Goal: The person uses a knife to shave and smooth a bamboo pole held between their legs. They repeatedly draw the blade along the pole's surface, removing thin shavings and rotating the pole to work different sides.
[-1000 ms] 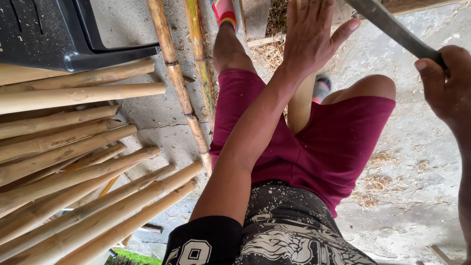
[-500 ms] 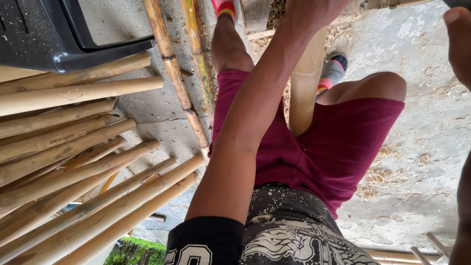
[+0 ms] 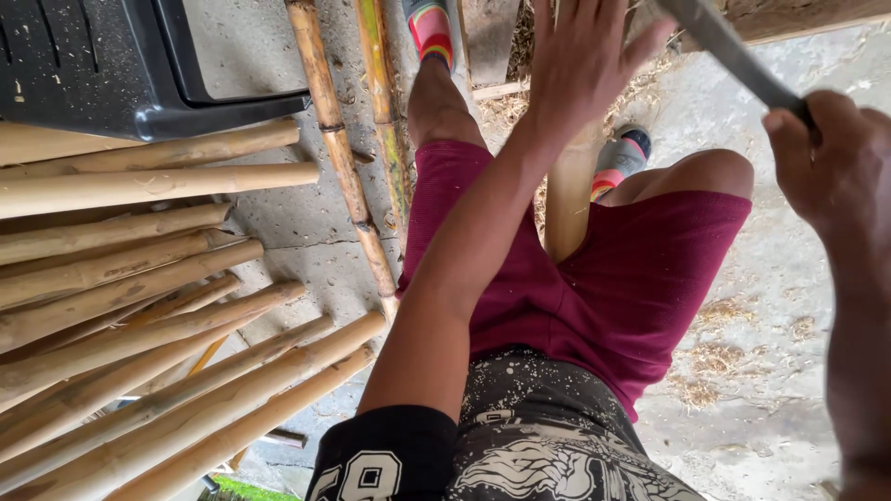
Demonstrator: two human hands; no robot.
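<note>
My left hand (image 3: 583,63) reaches forward with fingers spread, its palm resting on the top part of a pale bamboo pole (image 3: 568,199) that runs down between my thighs. Whether the fingers wrap the pole cannot be told. My right hand (image 3: 840,172) is closed around the handle of a long grey blade (image 3: 729,51), held up at the right and pointing toward the upper middle. I sit in maroon shorts with striped socks on both feet.
A heap of peeled bamboo poles (image 3: 139,315) lies on the concrete at the left. Two darker, unpeeled poles (image 3: 339,158) lie beside my left leg. A black plastic crate (image 3: 111,65) stands top left. Shavings are scattered on the floor (image 3: 724,362).
The view dipped and came back. My left hand is again in frame on the pole, and my right hand with the blade has dropped back into sight at the right.
</note>
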